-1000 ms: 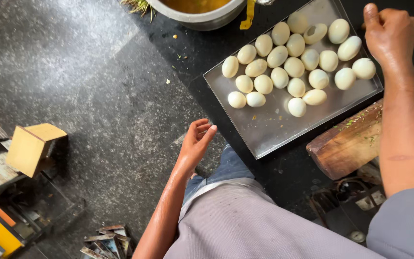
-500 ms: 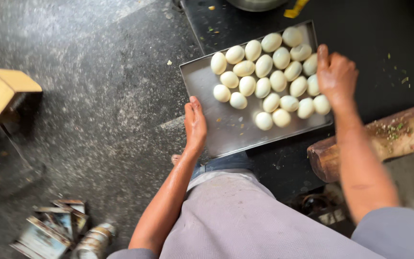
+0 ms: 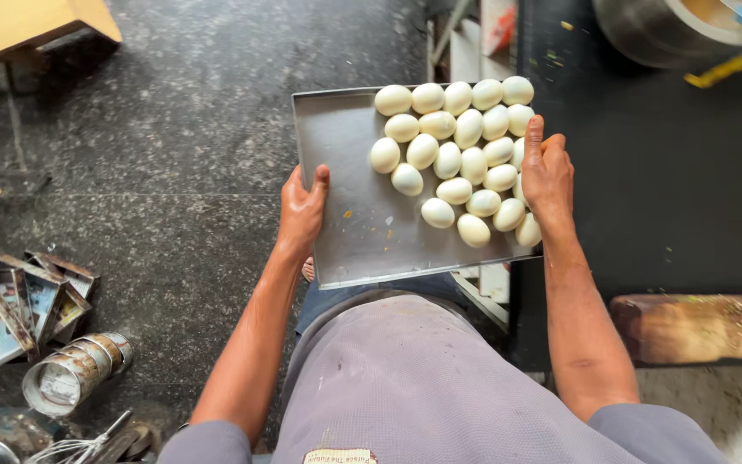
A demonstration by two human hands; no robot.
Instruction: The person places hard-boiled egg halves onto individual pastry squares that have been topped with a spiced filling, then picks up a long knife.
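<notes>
— Where is there room on the metal tray [image 3: 349, 228]?
— Its left half is bare; the peeled eggs [image 3: 461, 155] crowd the right half, up against the right hand [image 3: 547, 176].
— And around it?
— The dark floor [image 3: 173, 155] to the left lies open as far as the flattened tins [image 3: 27, 301]. On the right, the black surface [image 3: 663, 189] is free between the steel bowl [image 3: 672, 30] and the wooden block [image 3: 697, 328]

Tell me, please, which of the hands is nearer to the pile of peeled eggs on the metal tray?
Right. The right hand grips the metal tray's right edge, touching the peeled eggs. The left hand holds the left edge, across bare tray from them.
</notes>
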